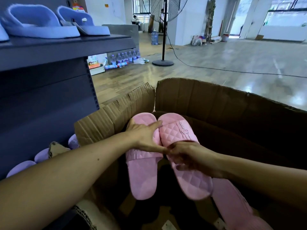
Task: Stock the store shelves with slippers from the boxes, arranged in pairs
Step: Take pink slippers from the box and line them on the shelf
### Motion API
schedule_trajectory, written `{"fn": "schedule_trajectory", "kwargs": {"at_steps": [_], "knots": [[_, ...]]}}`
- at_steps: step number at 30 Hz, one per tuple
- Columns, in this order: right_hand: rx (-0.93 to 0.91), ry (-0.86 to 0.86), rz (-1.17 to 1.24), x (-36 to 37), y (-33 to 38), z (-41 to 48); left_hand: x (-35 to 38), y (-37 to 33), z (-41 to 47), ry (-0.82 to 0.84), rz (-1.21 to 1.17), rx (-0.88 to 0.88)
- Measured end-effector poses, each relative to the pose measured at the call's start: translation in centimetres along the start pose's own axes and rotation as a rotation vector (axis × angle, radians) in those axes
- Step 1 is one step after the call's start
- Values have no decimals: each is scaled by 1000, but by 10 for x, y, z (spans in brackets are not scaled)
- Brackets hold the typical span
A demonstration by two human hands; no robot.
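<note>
Gripping one pink quilted rubber slipper (142,178) across its strap, the left hand (142,135) holds it above an open brown cardboard box (216,100); the right hand (191,158), fingers curled, holds the matching pink slipper (176,130), touching alongside it.

Daylight came from the windows (285,7) and open doorway at far right, blown out to pale white. Broad glare streaks lay on the polished floor (232,67). The foreground was dimmer, and the inside of the cardboard box (216,100) dropped to near black by its right wall. The shelf (49,50) sat in cool, bluish shade. The pink slippers (176,130) took soft, even light with no hard shadows. The right hand (187,156) was smeared by motion blur, fingers indistinct, while the left hand (142,135) was sharper. The blue slippers (41,22) at top left were soft. Wide-angle distortion bowed the box rim and stretched both forearms toward the edges.
</note>
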State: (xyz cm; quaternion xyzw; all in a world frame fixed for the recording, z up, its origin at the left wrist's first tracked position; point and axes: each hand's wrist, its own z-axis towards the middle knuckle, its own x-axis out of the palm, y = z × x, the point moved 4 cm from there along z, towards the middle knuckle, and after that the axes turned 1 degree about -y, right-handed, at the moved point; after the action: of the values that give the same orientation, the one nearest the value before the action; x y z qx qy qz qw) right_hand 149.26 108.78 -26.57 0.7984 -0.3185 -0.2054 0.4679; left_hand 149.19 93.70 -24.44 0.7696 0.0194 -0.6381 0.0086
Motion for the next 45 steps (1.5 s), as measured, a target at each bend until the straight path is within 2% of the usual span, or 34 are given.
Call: {"fn": "schedule_trajectory", "kwargs": {"at_steps": [3, 8, 9, 12, 13, 16, 17, 18, 21, 23, 26, 30, 32, 36, 40, 42, 45], "knots": [[3, 51, -47, 0, -4, -3, 1, -4, -1, -1, 45, 36], [4, 102, -70, 2, -10, -8, 10, -9, 4, 49, -71, 97], [-18, 114, -199, 3, -8, -10, 11, -9, 4, 52, -71, 109], [-131, 138, -878, 5, 7, -16, 11, -13, 4, 22, -22, 137], [-210, 99, -1047, 4, 15, -17, 11, -14, 4, 3, -3, 149], [-557, -245, -1380, 0, 43, -16, 9, -20, 1, -42, 90, 242], [-622, -299, -1427, -2, 47, -13, 8, -22, 0, -46, 124, 270], [-621, -294, -1465, -5, 46, -6, 7, -23, -2, -44, 146, 285], [-418, -164, -1590, -9, 22, 12, 7, -20, -3, -22, 140, 242], [-399, -165, -1667, -7, 11, 15, 6, -16, -3, -9, 109, 198], [-516, -290, -1665, -8, 23, 8, -1, -16, -8, -9, 96, 200], [-600, -516, -1487, -24, 69, -15, -45, -15, -16, -224, 75, 161], [-686, -556, -1398, -34, 97, -29, -75, -14, -23, -319, 38, 131], [-972, -599, -1334, -41, 151, -64, -139, -11, -49, -505, 15, 173], [-1145, -611, -1292, -21, 198, -94, -195, -2, -85, -590, 76, 200], [-1188, -576, -1195, -3, 222, -106, -221, 9, -107, -625, 59, 184], [-1160, -465, -1053, 27, 254, -118, -251, 29, -142, -619, 44, 142]]}}
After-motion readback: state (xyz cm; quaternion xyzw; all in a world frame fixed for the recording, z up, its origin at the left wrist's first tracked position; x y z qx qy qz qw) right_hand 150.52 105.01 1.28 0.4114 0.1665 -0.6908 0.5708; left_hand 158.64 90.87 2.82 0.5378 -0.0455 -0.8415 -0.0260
